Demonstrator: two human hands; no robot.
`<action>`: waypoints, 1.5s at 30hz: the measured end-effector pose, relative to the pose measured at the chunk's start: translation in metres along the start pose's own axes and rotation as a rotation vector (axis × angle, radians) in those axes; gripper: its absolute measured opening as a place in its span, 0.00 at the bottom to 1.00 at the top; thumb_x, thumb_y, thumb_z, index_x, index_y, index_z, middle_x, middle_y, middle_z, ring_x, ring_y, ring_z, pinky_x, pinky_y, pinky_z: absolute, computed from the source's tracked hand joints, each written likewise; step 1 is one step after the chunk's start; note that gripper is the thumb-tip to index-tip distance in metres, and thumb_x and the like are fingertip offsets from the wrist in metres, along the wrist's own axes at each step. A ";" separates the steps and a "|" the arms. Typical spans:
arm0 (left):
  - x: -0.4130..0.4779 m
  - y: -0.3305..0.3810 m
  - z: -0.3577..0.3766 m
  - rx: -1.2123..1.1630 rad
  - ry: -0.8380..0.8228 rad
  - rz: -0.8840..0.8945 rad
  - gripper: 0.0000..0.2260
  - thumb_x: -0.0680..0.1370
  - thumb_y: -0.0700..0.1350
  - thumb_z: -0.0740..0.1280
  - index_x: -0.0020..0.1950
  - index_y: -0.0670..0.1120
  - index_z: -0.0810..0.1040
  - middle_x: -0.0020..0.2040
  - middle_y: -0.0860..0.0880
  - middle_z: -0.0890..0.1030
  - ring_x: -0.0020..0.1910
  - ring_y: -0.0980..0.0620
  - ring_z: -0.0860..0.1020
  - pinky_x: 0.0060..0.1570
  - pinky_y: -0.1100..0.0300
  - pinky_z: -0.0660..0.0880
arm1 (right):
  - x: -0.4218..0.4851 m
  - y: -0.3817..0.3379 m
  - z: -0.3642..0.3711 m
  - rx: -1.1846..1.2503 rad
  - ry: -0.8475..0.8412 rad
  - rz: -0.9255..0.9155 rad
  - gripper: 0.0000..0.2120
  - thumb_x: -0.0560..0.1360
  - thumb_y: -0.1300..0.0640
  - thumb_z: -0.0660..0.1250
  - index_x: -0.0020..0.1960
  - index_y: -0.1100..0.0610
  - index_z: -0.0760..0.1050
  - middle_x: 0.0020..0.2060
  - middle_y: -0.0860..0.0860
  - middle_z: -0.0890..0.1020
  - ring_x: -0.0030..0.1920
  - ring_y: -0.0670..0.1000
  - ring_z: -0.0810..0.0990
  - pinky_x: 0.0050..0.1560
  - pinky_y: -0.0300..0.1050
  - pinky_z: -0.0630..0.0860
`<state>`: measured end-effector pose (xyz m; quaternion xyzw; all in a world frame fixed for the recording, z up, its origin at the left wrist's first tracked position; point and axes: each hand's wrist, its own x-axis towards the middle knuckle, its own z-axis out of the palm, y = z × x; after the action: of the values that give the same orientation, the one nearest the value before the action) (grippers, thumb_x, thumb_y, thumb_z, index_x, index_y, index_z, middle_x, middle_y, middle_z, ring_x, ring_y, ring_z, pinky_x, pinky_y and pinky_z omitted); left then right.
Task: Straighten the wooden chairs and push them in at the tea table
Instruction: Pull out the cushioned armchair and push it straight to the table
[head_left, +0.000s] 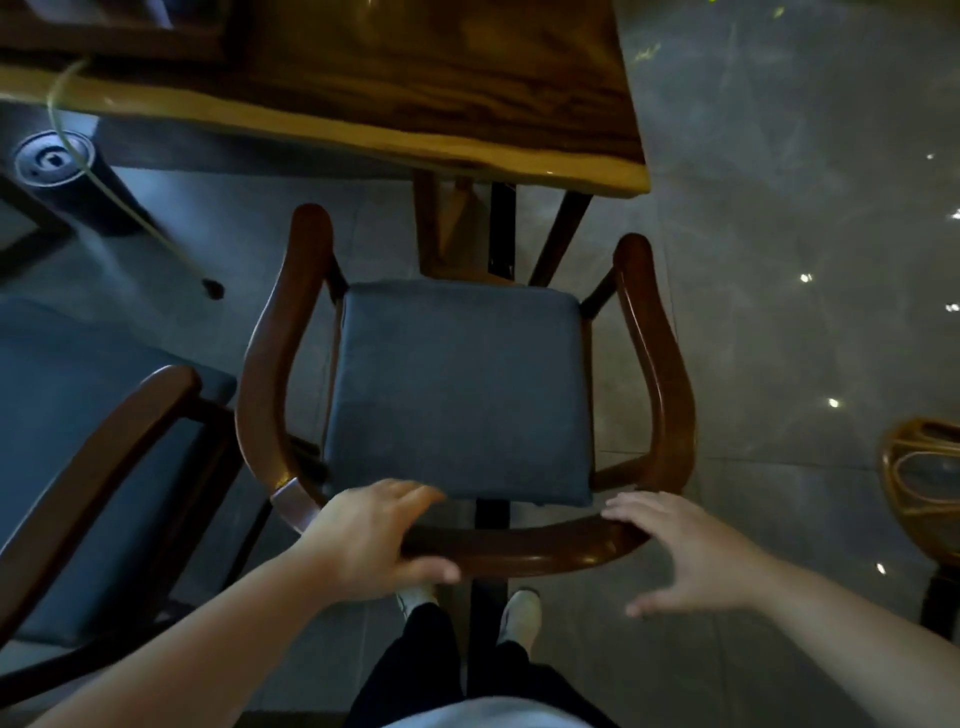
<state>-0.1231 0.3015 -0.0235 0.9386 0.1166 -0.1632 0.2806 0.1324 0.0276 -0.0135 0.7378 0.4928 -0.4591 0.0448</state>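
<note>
left hand (371, 535) clamps the wooden armchair (524, 553) back rail; right hand (691, 553) spread open, fingertips touching it.

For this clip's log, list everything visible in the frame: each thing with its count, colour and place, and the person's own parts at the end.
wooden armchair: 1, brown frame with grey-blue seat cushion, centre, facing the table, not yet pushed in
second armchair: 1, brown frame, grey-blue seat, lower left, partly cut off
tea table: 1, dark wood slab with yellow edge, top
round black canister: 1, on the floor, upper left
thin pale tube: 1, hanging from the table edge towards the floor, left
wicker piece: 1, yellow-brown, right edge, partly cut off
floor: grey glossy tiles
shoes: 2, light, bottom centre
left hand: gripping the armchair's back rail
right hand: open, fingertips on the rail
</note>
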 end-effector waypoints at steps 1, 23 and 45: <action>-0.003 0.001 0.005 0.055 0.054 0.051 0.44 0.65 0.80 0.53 0.65 0.49 0.75 0.57 0.49 0.81 0.55 0.48 0.79 0.46 0.51 0.79 | 0.003 0.006 0.004 -0.093 0.008 -0.032 0.42 0.69 0.29 0.69 0.77 0.40 0.57 0.71 0.34 0.58 0.74 0.38 0.52 0.78 0.49 0.46; 0.019 0.009 -0.001 0.342 -0.114 0.041 0.11 0.77 0.52 0.59 0.58 0.55 0.70 0.51 0.53 0.79 0.49 0.49 0.79 0.48 0.51 0.75 | 0.065 0.042 -0.047 -0.340 0.001 -0.066 0.09 0.74 0.57 0.69 0.49 0.45 0.75 0.49 0.44 0.77 0.54 0.47 0.73 0.64 0.46 0.68; 0.032 0.050 0.004 0.354 0.067 -0.221 0.12 0.75 0.57 0.61 0.57 0.56 0.74 0.48 0.54 0.80 0.47 0.50 0.79 0.43 0.55 0.74 | 0.115 0.030 -0.073 -0.816 -0.254 -0.233 0.10 0.72 0.47 0.72 0.50 0.48 0.75 0.43 0.46 0.78 0.47 0.49 0.77 0.50 0.47 0.76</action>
<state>-0.0789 0.2625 -0.0136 0.9597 0.1976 -0.1797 0.0874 0.2127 0.1296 -0.0662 0.5368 0.7042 -0.3159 0.3408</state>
